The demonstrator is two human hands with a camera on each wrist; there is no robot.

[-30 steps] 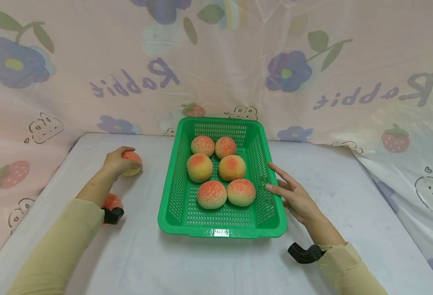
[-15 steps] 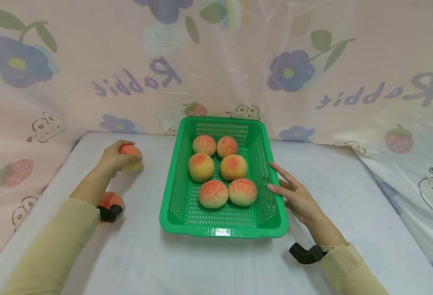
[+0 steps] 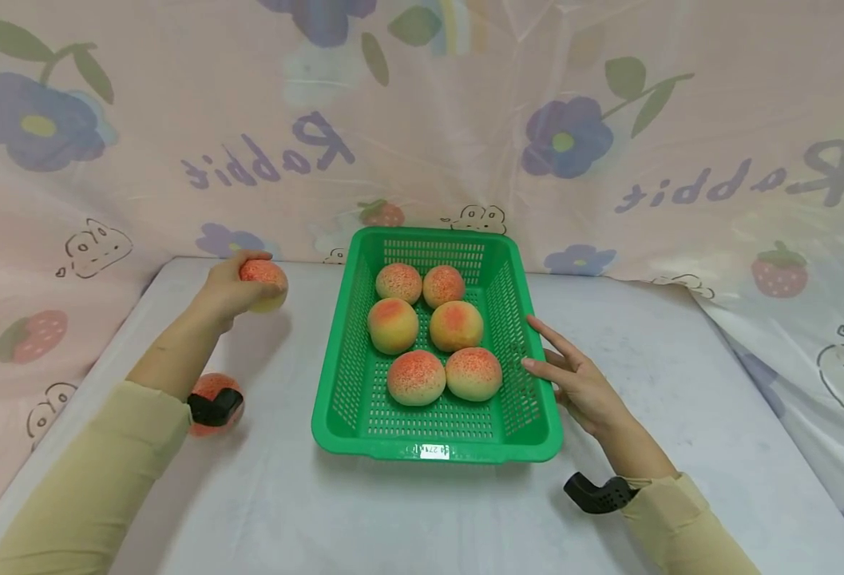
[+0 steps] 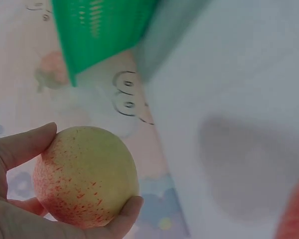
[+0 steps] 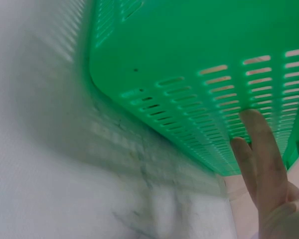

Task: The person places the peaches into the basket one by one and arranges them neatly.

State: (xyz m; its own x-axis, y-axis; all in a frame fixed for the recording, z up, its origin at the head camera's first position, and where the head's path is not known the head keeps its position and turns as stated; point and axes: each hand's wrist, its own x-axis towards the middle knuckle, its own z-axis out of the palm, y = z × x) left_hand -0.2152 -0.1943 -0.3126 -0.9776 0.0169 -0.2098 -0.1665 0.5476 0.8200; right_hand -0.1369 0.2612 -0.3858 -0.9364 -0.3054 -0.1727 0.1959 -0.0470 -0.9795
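My left hand (image 3: 231, 291) grips a peach (image 4: 87, 174) between thumb and fingers, above the table at the back left. The peach is speckled red on one side and pale yellow-green on the other. A second peach (image 3: 209, 385) sits on the table below my left wrist, partly hidden by the black wrist device. The green plastic basket (image 3: 436, 453) stands mid-table with several peaches (image 3: 416, 378) inside. At its right side, my right hand (image 3: 587, 391) rests thumb and index finger on the rim. Straight fingers (image 5: 264, 154) touch the slotted outer wall in the right wrist view.
A white-covered table (image 3: 263, 495) carries everything. Behind and beside it hangs a pale printed curtain (image 3: 422, 144) with flowers and rabbits, close to the basket's far end. The basket's raised walls stand between the left hand's peach and those inside.
My left hand has raised its peach off the table and moved it slightly away from me. The right hand and basket stay in place on the table.
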